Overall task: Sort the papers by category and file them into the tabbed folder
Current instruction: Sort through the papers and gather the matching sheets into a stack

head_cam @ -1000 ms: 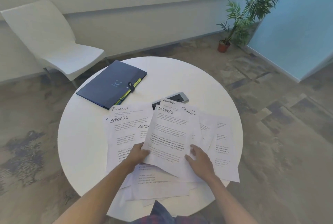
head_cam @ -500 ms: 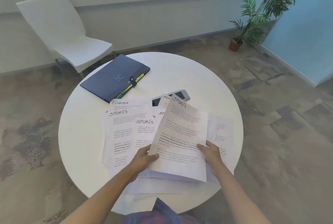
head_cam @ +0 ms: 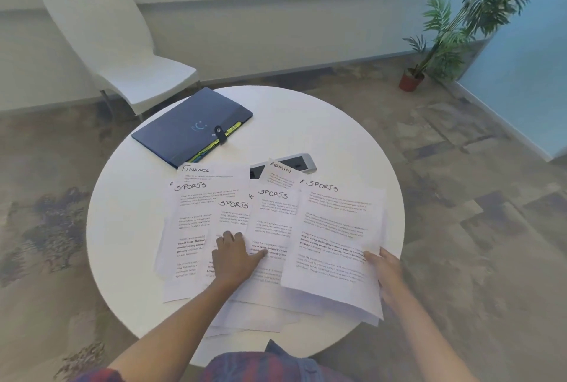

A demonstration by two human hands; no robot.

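Observation:
Several printed sheets lie fanned over the near half of a round white table (head_cam: 129,228), headed by hand: SPORTS, FINANCE (head_cam: 196,170) and ADMIN (head_cam: 280,168). My right hand (head_cam: 385,271) grips the right edge of one SPORTS sheet (head_cam: 334,237), which rests over other pages at the right of the spread. My left hand (head_cam: 234,254) lies flat, fingers apart, on the overlapping middle sheets (head_cam: 270,219). The dark blue tabbed folder (head_cam: 190,127) lies closed with its strap fastened at the table's far left, coloured tabs showing along its edge.
A phone (head_cam: 302,162) lies face up behind the papers, partly covered by the ADMIN sheet. A white chair (head_cam: 122,53) stands beyond the table at the left. A potted plant (head_cam: 411,80) is on the floor at the far right by a blue wall.
The SPORTS sheet held in both hands has moved right and down onto the right side of the spread. My left hand let go of it and now presses on the middle sheets.

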